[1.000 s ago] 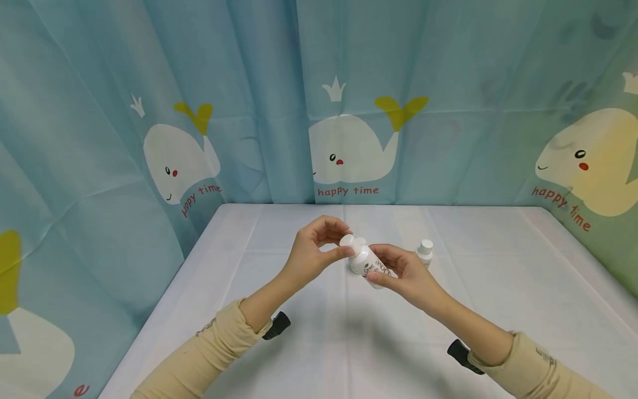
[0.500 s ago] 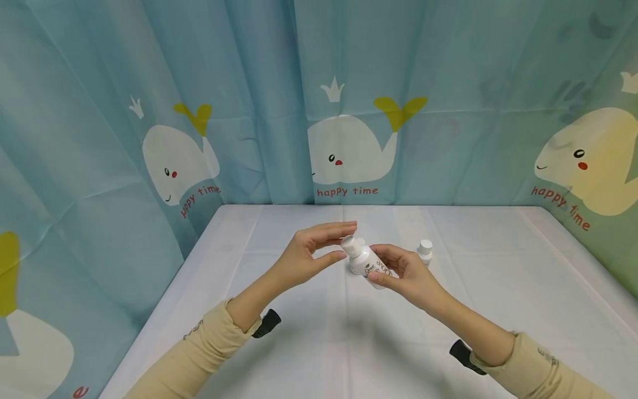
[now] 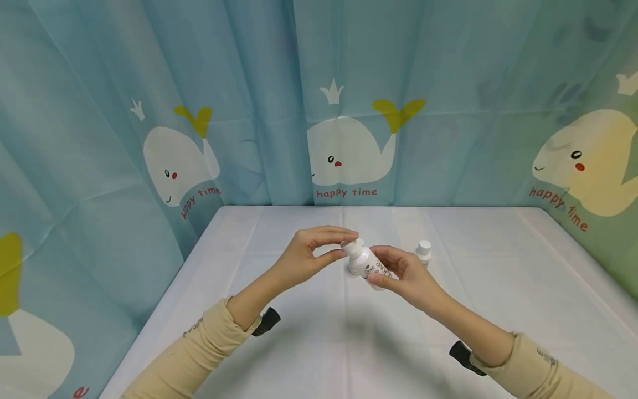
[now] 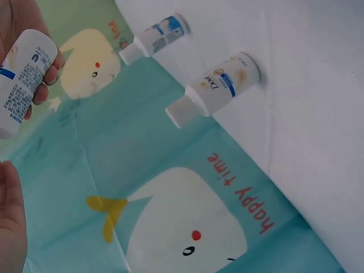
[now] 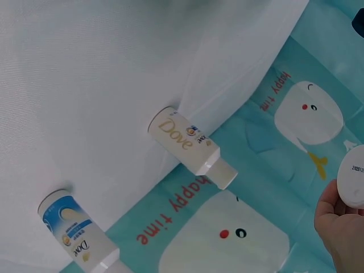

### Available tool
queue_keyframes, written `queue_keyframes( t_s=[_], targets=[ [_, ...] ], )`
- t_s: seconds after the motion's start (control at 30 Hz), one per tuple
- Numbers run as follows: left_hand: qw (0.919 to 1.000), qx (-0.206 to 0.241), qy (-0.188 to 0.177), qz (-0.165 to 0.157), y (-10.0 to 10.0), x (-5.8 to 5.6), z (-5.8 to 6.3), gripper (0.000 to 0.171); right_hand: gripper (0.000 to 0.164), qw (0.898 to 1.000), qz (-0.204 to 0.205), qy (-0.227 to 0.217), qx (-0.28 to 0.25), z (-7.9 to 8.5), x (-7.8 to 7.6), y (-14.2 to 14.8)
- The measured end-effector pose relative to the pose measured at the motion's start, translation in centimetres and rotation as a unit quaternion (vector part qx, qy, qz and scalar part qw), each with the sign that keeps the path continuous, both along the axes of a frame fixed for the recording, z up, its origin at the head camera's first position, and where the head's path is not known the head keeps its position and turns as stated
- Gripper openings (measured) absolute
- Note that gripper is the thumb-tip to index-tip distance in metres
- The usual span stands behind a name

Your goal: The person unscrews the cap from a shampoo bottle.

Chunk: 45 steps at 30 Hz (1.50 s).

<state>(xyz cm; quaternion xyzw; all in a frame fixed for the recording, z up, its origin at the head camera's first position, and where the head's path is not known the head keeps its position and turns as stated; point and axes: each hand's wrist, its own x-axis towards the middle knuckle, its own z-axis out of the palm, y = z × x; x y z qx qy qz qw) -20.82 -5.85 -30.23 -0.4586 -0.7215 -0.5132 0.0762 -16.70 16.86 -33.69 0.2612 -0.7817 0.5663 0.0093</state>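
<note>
In the head view my right hand (image 3: 406, 280) grips a white Dove bottle (image 3: 369, 263), tilted with its cap to the upper left. My left hand (image 3: 311, 252) is at the bottle's cap (image 3: 352, 247), its straight fingers over the top and its thumb below. The left wrist view shows the printed back of the held bottle (image 4: 28, 79) and part of the left hand (image 4: 8, 222). Only the round base of that bottle (image 5: 352, 177) appears in the right wrist view, with fingers of the right hand (image 5: 340, 227) beside it.
Two more white Dove bottles stand upright on the white table (image 3: 299, 338). One bottle (image 3: 354, 268) is partly hidden behind the held one; the other bottle (image 3: 424, 250) is just beyond the right hand. A blue whale-print curtain (image 3: 269, 149) hangs behind the table.
My left hand has released its pinch on the cap, with its fingers straightening, then has come back close over the cap. The right hand and its bottle have hardly moved.
</note>
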Motion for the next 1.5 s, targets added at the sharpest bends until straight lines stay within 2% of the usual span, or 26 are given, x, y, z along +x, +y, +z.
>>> queue_keyframes(
  t_s=[0.2, 0.4, 0.53, 0.7, 0.87, 1.2, 1.5],
  targets=[
    [0.9987, 0.003, -0.041, 0.030, 0.3, -0.1, -0.3, 0.027, 0.039, 1.000, -0.002, -0.004, 0.000, 0.0, 0.2, 0.1],
    [0.9945, -0.002, -0.072, 0.076, 0.5, -0.1, -0.5, 0.021, 0.038, 1.000, 0.010, 0.005, -0.005, -0.1, 0.1, -0.1],
    [0.9924, -0.007, -0.088, 0.086, 0.7, 0.1, -0.3, 0.021, 0.039, 1.000, 0.009, -0.002, -0.006, -0.3, 0.1, -0.1],
    [0.9920, -0.018, -0.090, 0.086, 0.8, 0.2, -0.3, 0.030, 0.040, 1.000, 0.000, -0.017, 0.001, -0.4, 0.2, 0.0],
    [0.9928, -0.033, -0.064, 0.096, 0.4, 0.1, -0.3, 0.034, 0.041, 1.000, -0.003, -0.023, 0.005, -0.4, 0.3, -0.1],
    [0.9988, -0.020, -0.008, 0.043, -0.4, -0.5, 0.1, 0.044, 0.040, 1.000, 0.001, -0.016, 0.002, -0.1, 0.0, 0.1],
    [0.9966, -0.046, 0.064, -0.023, -0.5, -0.5, 0.4, 0.034, 0.041, 1.000, 0.003, -0.023, 0.008, -0.3, 0.1, 0.2]
  ],
)
